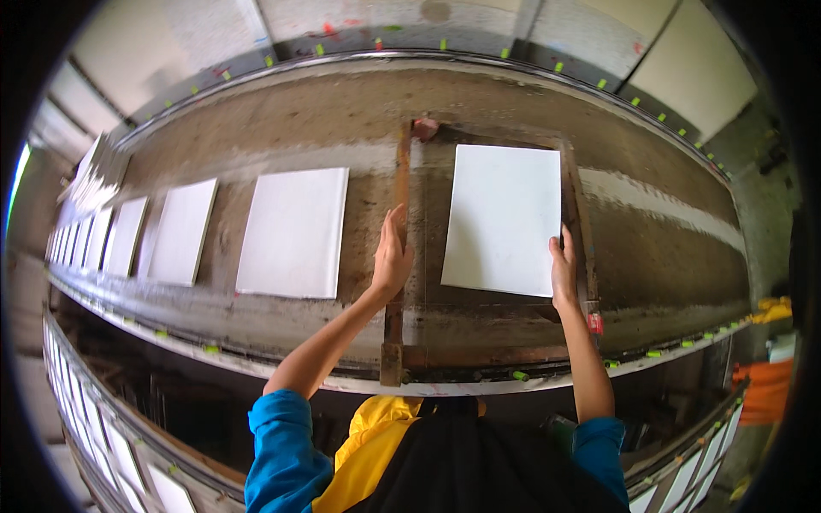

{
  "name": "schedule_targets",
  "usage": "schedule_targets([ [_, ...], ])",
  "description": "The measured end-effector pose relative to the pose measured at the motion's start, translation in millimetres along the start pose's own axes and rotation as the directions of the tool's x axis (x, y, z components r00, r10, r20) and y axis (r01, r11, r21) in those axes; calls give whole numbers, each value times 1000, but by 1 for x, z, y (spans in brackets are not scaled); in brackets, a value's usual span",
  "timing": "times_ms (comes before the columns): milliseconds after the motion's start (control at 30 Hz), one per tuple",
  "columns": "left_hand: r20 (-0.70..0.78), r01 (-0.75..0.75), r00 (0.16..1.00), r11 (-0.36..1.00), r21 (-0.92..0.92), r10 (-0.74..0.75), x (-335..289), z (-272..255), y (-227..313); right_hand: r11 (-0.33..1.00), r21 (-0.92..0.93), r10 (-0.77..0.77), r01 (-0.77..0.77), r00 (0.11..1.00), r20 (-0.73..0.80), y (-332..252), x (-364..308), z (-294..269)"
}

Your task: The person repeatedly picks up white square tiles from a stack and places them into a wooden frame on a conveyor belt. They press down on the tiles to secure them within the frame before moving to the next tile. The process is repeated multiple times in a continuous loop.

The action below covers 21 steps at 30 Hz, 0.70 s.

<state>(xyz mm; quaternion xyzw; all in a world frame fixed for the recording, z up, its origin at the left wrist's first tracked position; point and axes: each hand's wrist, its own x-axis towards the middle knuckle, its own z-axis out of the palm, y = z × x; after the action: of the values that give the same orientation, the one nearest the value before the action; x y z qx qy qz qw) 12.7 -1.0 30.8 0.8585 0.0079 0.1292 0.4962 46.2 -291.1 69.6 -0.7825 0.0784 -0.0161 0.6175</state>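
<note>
Fingers [569, 249] on panel [505, 218], within brown frame [395, 321]

My flat, rectangular panel [503, 221] is plain white, greyed by a soft shadow at its lower left. The long, flat worktable [667, 282] is mottled brown, streaked with chalky white bands. The rectangular wooden frame [394, 321] runs rusty to dark brown. My cloth sleeves [286, 436] are teal blue, my smooth garment front [479, 470] black, with bright yellow fabric [372, 440] beside it; small rectangular tabs [520, 376] show lime green.
</note>
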Motion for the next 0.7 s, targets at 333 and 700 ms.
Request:
schedule_targets([
  [333, 7, -60, 998, 868, 492, 65, -9, 8, 11, 996, 81, 22, -38, 982, 185, 25, 16, 17],
  [700, 114, -266, 959, 691, 672, 258, 30, 20, 4, 995, 89, 28, -41, 989, 144, 34, 7, 23],
])
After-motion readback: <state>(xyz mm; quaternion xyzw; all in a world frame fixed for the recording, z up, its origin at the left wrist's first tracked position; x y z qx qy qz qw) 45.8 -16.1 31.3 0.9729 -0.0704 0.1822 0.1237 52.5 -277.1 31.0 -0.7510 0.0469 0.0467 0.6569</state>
